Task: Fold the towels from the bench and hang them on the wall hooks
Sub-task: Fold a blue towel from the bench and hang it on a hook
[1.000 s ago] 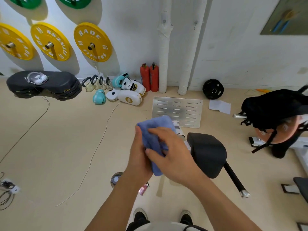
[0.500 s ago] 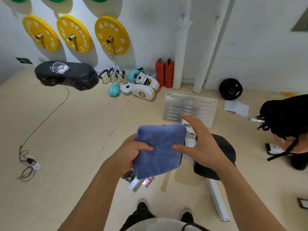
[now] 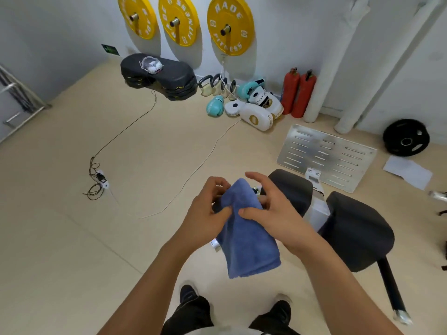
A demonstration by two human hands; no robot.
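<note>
So the blue towel (image 3: 246, 233) is a soft terry one, folded down into a narrow strip, top end bunched up between the hands and the rest hanging loose with a squared-off bottom edge. It's held up in the air over the floor (image 3: 96, 238), just left of the black padded desk (image 3: 358, 228), above the person's shoes.

Count-wise: one towel in sight, three yellow weight plates (image 3: 229, 25) on the wall, two red fire extinguishers (image 3: 298, 93), one black plate (image 3: 406, 137) leaning by the wall, and one slotted metal panel (image 3: 324, 155) on the floor.

Left hand (image 3: 205, 213) is curled around the towel's upper left edge, thumb pressing into the cloth. Right hand (image 3: 273, 206) has its thumb on the front of the towel, with the fingers half open and spread around the top.
</note>
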